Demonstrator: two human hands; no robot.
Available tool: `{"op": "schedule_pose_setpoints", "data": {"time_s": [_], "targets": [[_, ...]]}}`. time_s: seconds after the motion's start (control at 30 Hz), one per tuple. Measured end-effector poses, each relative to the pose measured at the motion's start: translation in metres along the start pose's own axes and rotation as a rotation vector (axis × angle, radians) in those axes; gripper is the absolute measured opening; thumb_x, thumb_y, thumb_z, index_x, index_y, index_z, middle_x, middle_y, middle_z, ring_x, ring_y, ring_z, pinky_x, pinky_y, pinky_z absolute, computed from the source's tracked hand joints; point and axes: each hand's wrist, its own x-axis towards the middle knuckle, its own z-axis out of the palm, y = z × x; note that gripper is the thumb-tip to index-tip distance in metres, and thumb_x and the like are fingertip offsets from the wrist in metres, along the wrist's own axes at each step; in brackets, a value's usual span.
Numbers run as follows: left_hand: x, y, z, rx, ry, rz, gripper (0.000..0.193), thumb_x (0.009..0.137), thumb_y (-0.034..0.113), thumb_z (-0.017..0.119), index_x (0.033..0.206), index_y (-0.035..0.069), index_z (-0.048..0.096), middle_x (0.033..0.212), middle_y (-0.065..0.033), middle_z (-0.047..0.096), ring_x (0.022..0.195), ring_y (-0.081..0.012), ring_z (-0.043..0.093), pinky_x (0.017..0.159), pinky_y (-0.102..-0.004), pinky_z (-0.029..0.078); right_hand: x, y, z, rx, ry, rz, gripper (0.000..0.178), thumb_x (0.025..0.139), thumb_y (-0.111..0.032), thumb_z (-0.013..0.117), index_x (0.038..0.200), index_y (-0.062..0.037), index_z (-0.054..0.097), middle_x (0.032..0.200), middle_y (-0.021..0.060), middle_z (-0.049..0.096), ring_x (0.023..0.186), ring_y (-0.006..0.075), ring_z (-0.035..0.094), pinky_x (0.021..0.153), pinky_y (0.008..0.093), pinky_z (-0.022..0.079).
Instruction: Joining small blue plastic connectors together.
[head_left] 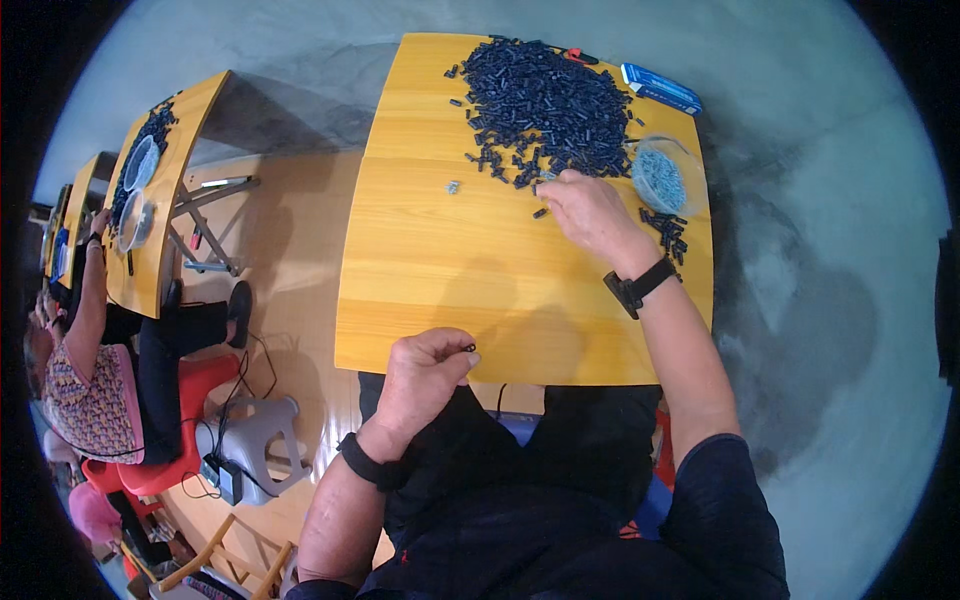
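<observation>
the left hand [425, 370], above the near edge of the yellow table [430, 260], pinched a small black piece [470, 348] between thumb and finger. the right hand [595, 212] reached over the table's far half, its fingers bent at the border of a pile [545, 110] of similar pieces; whether they gripped anything could not be told. a clear bowl [694, 170] of light blue bits [658, 180] stood by the table's right edge, and a blue box [662, 89] lay near the table's far right corner.
</observation>
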Motion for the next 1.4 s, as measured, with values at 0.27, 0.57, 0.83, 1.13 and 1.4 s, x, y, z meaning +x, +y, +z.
{"op": "schedule_pose_setpoints", "data": {"time_s": [0.27,0.57,0.83,1.13,1.4], "targets": [[0.000,0.001,0.001,0.012,-0.025,-0.036,0.017,0.084,0.003,0.067,0.098,-0.007,0.064,0.080,-0.0067,0.066,0.066,-0.0103,0.062,0.059,-0.0225,0.051,0.005,0.005,0.012,-0.081,-0.084,-0.030,0.012,0.084,-0.008,0.054,0.090,-0.0054,0.064,0.082,0.0153,0.060,0.079,0.0346,0.062,0.069,0.0447,0.051],[0.000,-0.003,0.003,0.001,-0.021,-0.024,0.016,0.085,0.002,0.066,0.099,-0.006,0.064,0.082,-0.0064,0.066,0.068,-0.0100,0.062,0.061,-0.0226,0.052,0.008,0.003,0.011,0.059,-0.063,0.039,0.011,0.084,-0.006,0.052,0.090,-0.0004,0.060,0.085,0.0203,0.061,0.085,0.0399,0.060,0.074,0.0484,0.049],[-0.001,-0.008,0.004,-0.017,0.000,-0.006,0.015,0.085,0.001,0.066,0.098,-0.006,0.064,0.081,-0.0059,0.066,0.071,-0.0100,0.062,0.063,-0.0232,0.052,0.007,0.003,0.010,0.099,-0.066,0.044,0.011,0.083,-0.004,0.051,0.088,0.0011,0.060,0.087,0.0207,0.061,0.087,0.0397,0.060,0.077,0.0482,0.049],[0.000,-0.007,0.004,-0.027,0.057,0.037,0.012,0.084,0.000,0.065,0.096,-0.005,0.065,0.082,-0.0054,0.066,0.072,-0.0094,0.062,0.066,-0.0234,0.052,0.010,0.003,0.013,-0.072,-0.139,0.022,0.007,0.082,-0.004,0.050,0.081,-0.0004,0.056,0.084,0.0201,0.060,0.083,0.0387,0.061,0.070,0.0483,0.050],[-0.002,0.002,0.002,-0.089,0.078,0.051,0.011,0.084,-0.002,0.063,0.095,-0.004,0.065,0.087,-0.0065,0.068,0.075,-0.0110,0.064,0.071,-0.0247,0.053,-0.015,-0.004,0.017,0.307,0.204,0.281,0.006,0.089,-0.005,0.052,0.091,0.0001,0.055,0.086,0.0162,0.062,0.070,0.0292,0.063,0.065,0.0392,0.053]]}}
